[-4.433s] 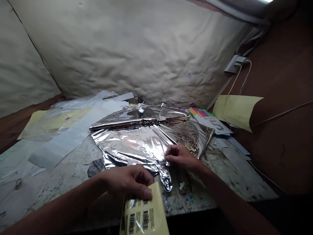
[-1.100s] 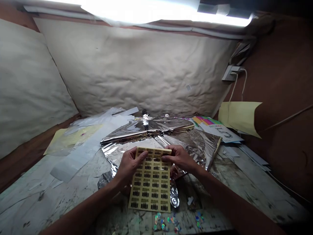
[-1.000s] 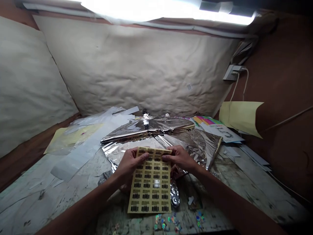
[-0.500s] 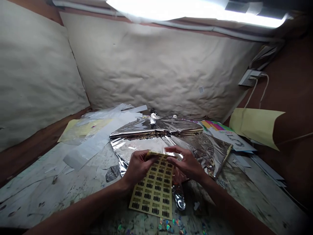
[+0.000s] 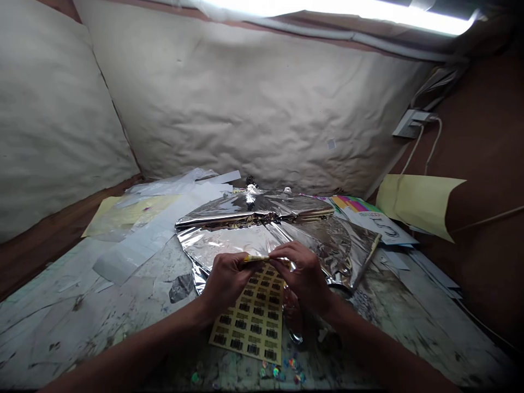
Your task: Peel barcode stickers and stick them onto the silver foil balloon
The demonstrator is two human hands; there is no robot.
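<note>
Both my hands hold a yellow sheet of barcode stickers (image 5: 251,319) by its top edge, just above the worn table. My left hand (image 5: 226,278) pinches the upper left part of the sheet. My right hand (image 5: 303,273) pinches the upper right part, fingers curled at the bent-over top edge. Behind the sheet lies a flat stack of silver foil balloons (image 5: 229,240), and one balloon's narrow neck (image 5: 297,327) pokes out under my right wrist.
The scuffed white table (image 5: 82,305) carries loose white and yellow papers (image 5: 135,218) at the back left and colourful printed packs (image 5: 368,218) at the back right. Shiny confetti bits (image 5: 282,371) lie near the front edge. A yellow sheet (image 5: 417,199) hangs on the right wall.
The sticker sheet came up from the table's front edge into both hands over the foil. In the last half second its top edge bent over between my fingers and my right hand curled tighter.
</note>
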